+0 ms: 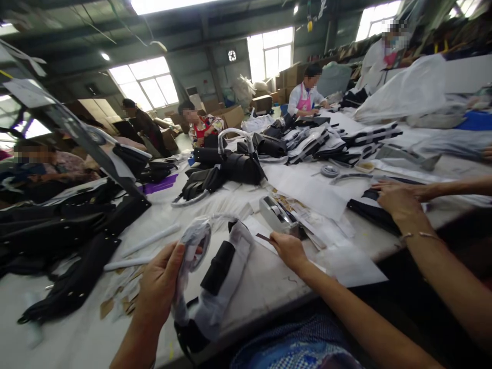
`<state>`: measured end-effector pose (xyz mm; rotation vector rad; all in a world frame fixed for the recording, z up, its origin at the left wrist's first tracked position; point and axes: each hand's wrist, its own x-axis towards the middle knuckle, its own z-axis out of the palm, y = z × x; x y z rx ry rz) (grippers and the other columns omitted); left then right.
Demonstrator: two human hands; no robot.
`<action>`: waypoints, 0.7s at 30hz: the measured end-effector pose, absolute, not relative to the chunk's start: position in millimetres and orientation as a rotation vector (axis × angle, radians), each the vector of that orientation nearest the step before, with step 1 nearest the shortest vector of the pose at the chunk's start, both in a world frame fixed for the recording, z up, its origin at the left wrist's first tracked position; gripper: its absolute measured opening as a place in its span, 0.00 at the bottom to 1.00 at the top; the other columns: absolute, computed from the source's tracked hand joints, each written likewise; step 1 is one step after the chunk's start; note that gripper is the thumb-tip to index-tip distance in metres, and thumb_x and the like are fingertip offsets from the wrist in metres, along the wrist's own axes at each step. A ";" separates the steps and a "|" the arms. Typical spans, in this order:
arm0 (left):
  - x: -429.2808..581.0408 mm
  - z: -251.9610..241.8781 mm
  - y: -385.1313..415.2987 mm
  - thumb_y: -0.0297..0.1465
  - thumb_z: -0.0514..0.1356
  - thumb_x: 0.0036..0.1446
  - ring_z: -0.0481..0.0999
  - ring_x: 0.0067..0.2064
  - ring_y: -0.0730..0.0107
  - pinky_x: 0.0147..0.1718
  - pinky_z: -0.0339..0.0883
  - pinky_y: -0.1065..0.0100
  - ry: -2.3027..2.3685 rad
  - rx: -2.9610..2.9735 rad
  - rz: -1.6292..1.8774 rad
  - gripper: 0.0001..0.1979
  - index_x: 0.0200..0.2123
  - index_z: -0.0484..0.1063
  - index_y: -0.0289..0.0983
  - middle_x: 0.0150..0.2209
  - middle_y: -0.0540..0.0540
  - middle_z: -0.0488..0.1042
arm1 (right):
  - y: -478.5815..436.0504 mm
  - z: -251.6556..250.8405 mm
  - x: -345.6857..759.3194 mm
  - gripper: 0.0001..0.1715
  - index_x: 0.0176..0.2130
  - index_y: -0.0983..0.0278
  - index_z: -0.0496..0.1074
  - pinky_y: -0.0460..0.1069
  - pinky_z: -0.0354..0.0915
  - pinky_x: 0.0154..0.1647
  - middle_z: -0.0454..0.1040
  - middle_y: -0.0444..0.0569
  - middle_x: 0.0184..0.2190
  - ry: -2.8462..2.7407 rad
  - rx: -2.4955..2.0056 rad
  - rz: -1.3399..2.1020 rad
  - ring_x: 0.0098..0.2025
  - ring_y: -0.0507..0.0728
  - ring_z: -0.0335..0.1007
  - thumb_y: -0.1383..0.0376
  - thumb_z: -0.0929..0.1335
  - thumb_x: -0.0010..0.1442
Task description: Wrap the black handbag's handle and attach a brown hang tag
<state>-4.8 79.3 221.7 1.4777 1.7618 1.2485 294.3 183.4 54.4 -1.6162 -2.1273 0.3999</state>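
My left hand (163,279) is closed around a bag strap (194,243) that is wrapped in clear plastic and bent into a loop. Below the strap, a black bag (218,266) partly covered in white wrapping hangs tilted at the table's front edge. My right hand (287,250) pinches a thin dark brown strip (263,237), whose free end points left towards the bag. Just behind that hand stands a grey tape dispenser (277,215); whether the fingers touch it I cannot tell.
To the right, a co-worker's hands (397,197) rest on another black bag (372,212). Finished-looking black bags (238,166) stand mid-table. Black pieces (77,256) are piled left, by a slanting metal post (88,133). White sheets (342,261) lie along the front edge.
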 end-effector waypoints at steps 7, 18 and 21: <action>-4.3 219.9 79.0 0.49 0.57 0.62 0.73 0.37 0.65 0.37 0.64 0.69 1.739 1.476 1.266 0.21 0.41 0.78 0.38 0.39 0.48 0.80 | 171.7 27.6 281.1 0.07 0.39 0.64 0.76 0.49 0.61 0.45 0.78 0.56 0.39 -2.303 -1.505 0.391 0.46 0.61 0.70 0.70 0.67 0.64; 0.7 223.6 79.6 0.48 0.57 0.62 0.72 0.32 0.68 0.33 0.64 0.70 1.698 1.434 1.303 0.19 0.39 0.78 0.39 0.36 0.49 0.79 | 166.1 18.8 301.4 0.15 0.41 0.62 0.82 0.52 0.67 0.50 0.82 0.52 0.40 -2.105 -1.406 0.731 0.45 0.61 0.77 0.72 0.67 0.60; -0.5 226.0 80.2 0.48 0.57 0.62 0.73 0.34 0.67 0.34 0.64 0.69 1.712 1.441 1.295 0.20 0.39 0.78 0.38 0.36 0.48 0.79 | 166.1 35.1 297.8 0.13 0.42 0.61 0.81 0.52 0.70 0.46 0.82 0.51 0.39 -1.941 -1.407 0.800 0.41 0.60 0.78 0.64 0.68 0.61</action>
